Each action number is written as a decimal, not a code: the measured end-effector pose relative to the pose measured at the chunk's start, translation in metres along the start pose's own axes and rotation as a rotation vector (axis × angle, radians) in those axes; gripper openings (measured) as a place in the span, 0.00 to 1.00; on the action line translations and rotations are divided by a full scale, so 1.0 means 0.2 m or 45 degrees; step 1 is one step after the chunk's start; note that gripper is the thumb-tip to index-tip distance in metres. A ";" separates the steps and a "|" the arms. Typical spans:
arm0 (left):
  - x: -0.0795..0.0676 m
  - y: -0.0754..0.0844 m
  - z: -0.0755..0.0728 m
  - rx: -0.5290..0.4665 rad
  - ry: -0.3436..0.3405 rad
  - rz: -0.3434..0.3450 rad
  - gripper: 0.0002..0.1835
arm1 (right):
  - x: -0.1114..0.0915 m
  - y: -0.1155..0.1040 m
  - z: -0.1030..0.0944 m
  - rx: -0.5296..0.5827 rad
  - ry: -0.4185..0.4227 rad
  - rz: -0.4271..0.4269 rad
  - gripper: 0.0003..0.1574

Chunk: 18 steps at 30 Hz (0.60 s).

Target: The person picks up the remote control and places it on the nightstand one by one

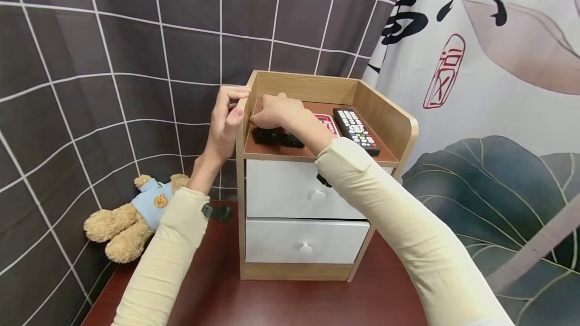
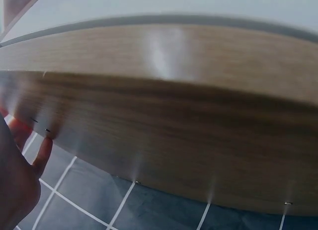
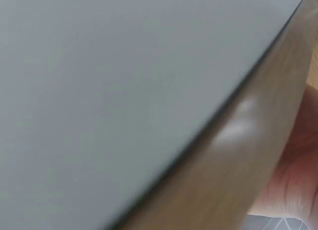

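Observation:
A small wooden cabinet (image 1: pixel 296 271) with two white drawers stands on the table. My left hand (image 1: pixel 222 127) is at the outer left side of its upper part, fingers extended against the panel. In the left wrist view, fingertips touch that side panel (image 2: pixel 164 125). My right hand (image 1: pixel 278 110) reaches into the left part of the brown top shelf (image 1: pixel 308 154), close over a black object (image 1: pixel 272 136) and beside the left wall. Its fingertips are hidden, so I cannot tell whether it holds something. In the right wrist view, the hand (image 3: pixel 298 180) shows behind the cabinet's edge.
On the top shelf lie a red-and-white calculator (image 1: pixel 327 122), partly covered by my right arm, and a black remote control (image 1: pixel 355 130). A teddy bear (image 1: pixel 149 202) in a blue shirt leans at the left against a dark gridded curtain (image 1: pixel 127 54). The table (image 1: pixel 294 301) is reddish brown.

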State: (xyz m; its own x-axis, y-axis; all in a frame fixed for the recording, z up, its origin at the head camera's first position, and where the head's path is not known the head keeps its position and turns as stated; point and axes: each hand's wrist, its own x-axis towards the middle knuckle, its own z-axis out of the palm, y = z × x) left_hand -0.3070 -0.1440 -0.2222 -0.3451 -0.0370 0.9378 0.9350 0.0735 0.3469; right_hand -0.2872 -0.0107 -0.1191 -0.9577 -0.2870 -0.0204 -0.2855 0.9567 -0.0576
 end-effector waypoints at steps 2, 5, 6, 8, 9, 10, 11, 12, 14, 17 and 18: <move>0.00 0.00 0.00 0.000 -0.002 0.004 0.32 | 0.00 0.00 0.00 -0.017 0.003 -0.004 0.34; 0.01 0.00 0.00 -0.002 -0.010 0.010 0.32 | 0.00 0.01 0.00 -0.021 0.021 -0.003 0.29; 0.01 0.00 0.00 -0.005 -0.010 0.012 0.32 | -0.01 0.01 -0.01 -0.021 0.025 -0.005 0.28; 0.02 0.00 0.01 -0.008 -0.005 0.010 0.33 | -0.02 0.02 -0.01 -0.013 0.050 -0.021 0.26; 0.02 0.00 0.01 -0.005 -0.003 0.007 0.34 | -0.02 0.02 -0.02 -0.006 0.069 -0.030 0.26; 0.02 0.01 0.01 -0.005 0.000 0.004 0.35 | -0.03 0.03 -0.02 0.006 0.092 -0.036 0.26; 0.02 0.01 0.00 -0.001 -0.001 -0.001 0.36 | -0.04 0.04 -0.03 0.019 0.120 -0.039 0.27; 0.01 0.01 0.00 0.004 -0.004 -0.005 0.36 | -0.05 0.05 -0.03 0.031 0.153 -0.043 0.27; 0.01 0.01 0.00 0.016 -0.014 -0.013 0.36 | -0.07 0.08 -0.05 0.068 0.245 -0.056 0.27; 0.00 0.01 -0.01 0.029 -0.026 -0.020 0.36 | -0.12 0.17 -0.09 0.144 0.373 -0.097 0.26; 0.00 0.01 -0.01 0.034 -0.027 -0.022 0.36 | -0.14 0.21 -0.10 0.173 0.410 -0.117 0.27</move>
State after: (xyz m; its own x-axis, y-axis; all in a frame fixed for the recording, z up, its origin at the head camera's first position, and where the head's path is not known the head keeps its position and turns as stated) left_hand -0.3041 -0.1461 -0.2215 -0.3631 -0.0173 0.9316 0.9264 0.0999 0.3630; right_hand -0.2729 0.0386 -0.1009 -0.8968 -0.3206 0.3050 -0.3842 0.9060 -0.1775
